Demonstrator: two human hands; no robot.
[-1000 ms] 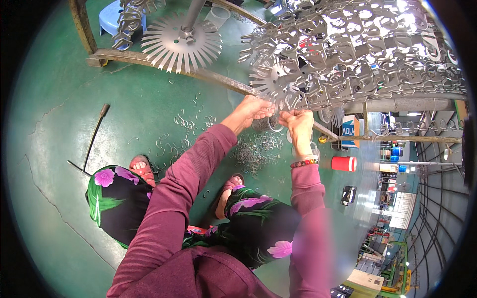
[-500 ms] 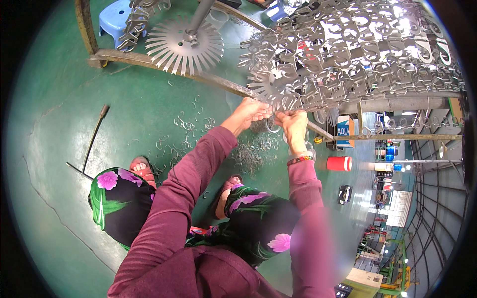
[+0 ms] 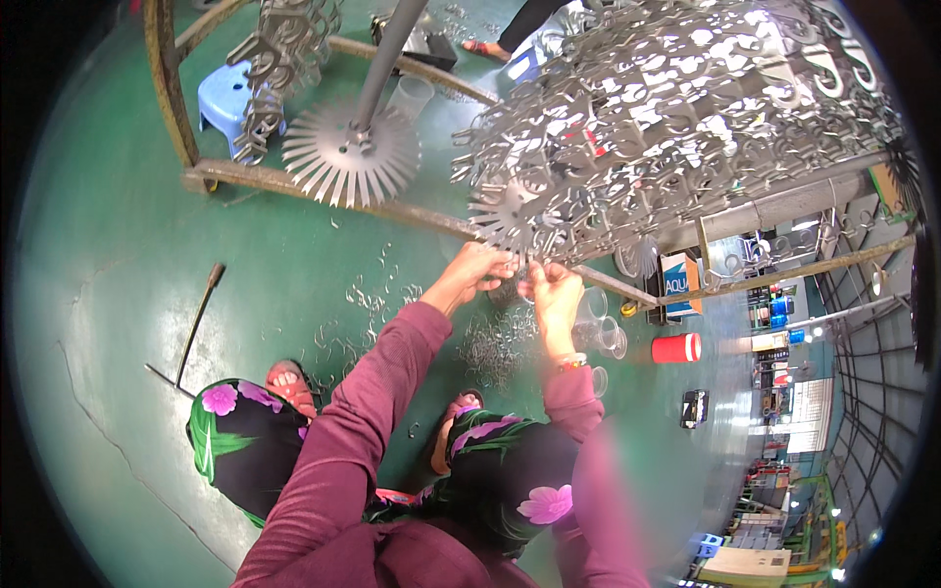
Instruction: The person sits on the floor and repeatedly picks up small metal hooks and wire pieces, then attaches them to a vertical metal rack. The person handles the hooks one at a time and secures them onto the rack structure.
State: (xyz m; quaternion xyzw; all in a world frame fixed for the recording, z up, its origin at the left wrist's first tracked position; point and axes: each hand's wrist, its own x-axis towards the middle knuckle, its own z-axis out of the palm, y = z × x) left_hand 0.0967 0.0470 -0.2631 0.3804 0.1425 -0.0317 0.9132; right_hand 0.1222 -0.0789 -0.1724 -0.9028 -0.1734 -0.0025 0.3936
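Note:
My left hand (image 3: 474,274) is raised at the lower edge of a slotted metal disc (image 3: 508,212), fingers pinched together. Close beside it, my right hand (image 3: 555,296) is also closed, thumb against fingers. The small space between the fingertips is too fine to read, so whatever they grip cannot be made out. Just above and to the right hangs a dense mass of silvery metal hooks (image 3: 667,127), set in rows along the rack. Another slotted disc (image 3: 351,152), with bare prongs, sits on a grey pole to the left.
A worn metal frame bar (image 3: 431,220) runs beyond my hands. Small curved metal pieces (image 3: 500,348) litter the green floor, with clear plastic cups (image 3: 610,338) nearby. A blue stool (image 3: 225,103), a red container (image 3: 676,347) and a T-shaped rod (image 3: 199,323) stand or lie around.
The whole view has shifted, so the rack sits lower in it. Another person's leg now shows at the top. Both hands stay closed by the disc's lower edge.

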